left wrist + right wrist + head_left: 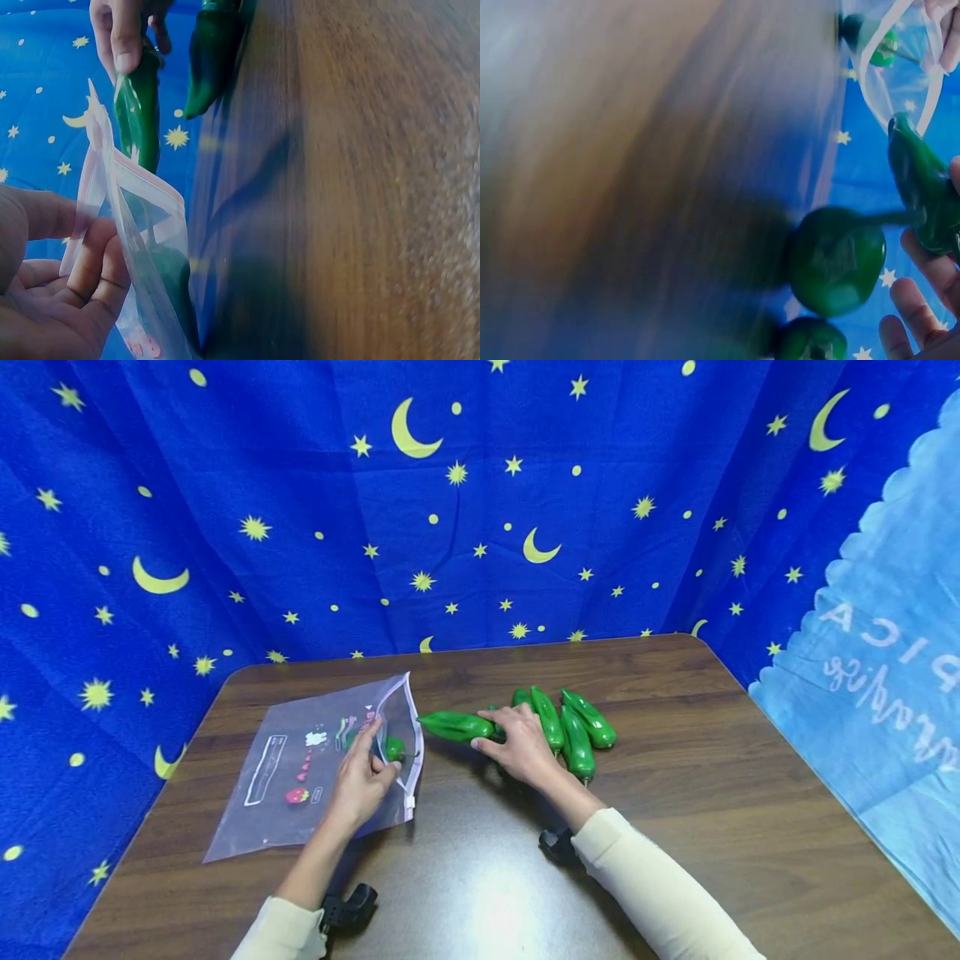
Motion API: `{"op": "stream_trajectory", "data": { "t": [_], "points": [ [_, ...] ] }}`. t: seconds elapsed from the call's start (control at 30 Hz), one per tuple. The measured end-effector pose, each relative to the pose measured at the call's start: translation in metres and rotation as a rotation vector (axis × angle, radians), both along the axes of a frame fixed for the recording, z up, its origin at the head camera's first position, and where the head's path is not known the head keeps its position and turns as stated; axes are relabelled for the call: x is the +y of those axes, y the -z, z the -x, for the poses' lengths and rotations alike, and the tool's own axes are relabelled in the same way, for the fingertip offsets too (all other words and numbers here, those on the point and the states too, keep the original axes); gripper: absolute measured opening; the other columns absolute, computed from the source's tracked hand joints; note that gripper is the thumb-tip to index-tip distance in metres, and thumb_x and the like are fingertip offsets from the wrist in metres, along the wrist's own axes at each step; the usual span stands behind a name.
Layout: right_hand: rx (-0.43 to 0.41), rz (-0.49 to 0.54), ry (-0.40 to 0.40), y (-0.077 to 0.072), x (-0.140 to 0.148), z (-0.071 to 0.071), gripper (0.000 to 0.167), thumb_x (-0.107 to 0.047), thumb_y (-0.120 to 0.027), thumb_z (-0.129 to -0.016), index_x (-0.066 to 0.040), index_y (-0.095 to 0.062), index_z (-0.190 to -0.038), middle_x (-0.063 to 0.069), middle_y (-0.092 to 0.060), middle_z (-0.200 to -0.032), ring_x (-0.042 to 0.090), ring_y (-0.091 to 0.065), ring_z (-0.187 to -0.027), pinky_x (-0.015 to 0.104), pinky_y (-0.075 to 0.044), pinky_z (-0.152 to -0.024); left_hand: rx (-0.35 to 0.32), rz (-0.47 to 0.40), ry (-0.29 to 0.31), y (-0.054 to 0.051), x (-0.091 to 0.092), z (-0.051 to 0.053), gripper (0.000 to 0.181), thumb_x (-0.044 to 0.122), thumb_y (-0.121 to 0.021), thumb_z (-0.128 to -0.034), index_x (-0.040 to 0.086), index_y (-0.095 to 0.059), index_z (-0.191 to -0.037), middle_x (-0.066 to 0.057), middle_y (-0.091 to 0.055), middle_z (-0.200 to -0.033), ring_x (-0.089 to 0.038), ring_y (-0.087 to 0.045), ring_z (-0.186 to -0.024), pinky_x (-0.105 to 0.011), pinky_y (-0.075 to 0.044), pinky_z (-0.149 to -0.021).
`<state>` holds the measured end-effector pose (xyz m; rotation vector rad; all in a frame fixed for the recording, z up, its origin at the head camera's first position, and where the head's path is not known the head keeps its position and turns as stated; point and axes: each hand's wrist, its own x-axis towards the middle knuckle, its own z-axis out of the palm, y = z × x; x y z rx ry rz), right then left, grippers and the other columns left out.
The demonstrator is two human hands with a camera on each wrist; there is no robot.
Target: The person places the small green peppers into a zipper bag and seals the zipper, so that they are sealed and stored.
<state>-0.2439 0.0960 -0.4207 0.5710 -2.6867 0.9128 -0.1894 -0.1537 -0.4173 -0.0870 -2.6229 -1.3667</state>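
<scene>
My left hand (360, 785) pinches the upper side of the mouth of a clear zip bag (288, 831), holding it apart. Inside the bag, near the opening, lies a green pepper (393, 749), its stem toward the mouth. In my right hand (525, 747) is another green pepper (453, 727), gripped at its stem end, its pointed tip at the bag's mouth. The left wrist view shows this pepper (136, 112) just above the bag's rim (150, 180). Several loose green peppers (576, 743) lie beside and behind my right hand, which partly hides some of them.
The brown wooden table (675, 827) carries all of this. Behind it hangs a blue curtain (480, 510) with yellow moons and stars. A light blue cloth (892, 610) hangs at the right. The bag's white slider (409, 806) sits at the near end of its mouth.
</scene>
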Motion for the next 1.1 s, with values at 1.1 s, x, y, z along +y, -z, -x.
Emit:
{"op": "stream_trajectory", "data": {
  "t": [1.1],
  "points": [
    [0.028, -0.122, -0.008, 0.004, -0.042, -0.001, 0.05, -0.042, -0.072, -0.078, -0.016, -0.064, -0.121, 0.003, -0.069, -0.109, 0.02, -0.047, -0.088, 0.035, -0.037, -0.079, 0.01, -0.026, 0.006, -0.003, 0.004, -0.004, 0.075, 0.002, -0.065, -0.0805, 0.005, -0.03, -0.146, -0.019, -0.051, -0.109, -0.001, -0.047, -0.06, -0.018, -0.044, -0.053]
  ]
}}
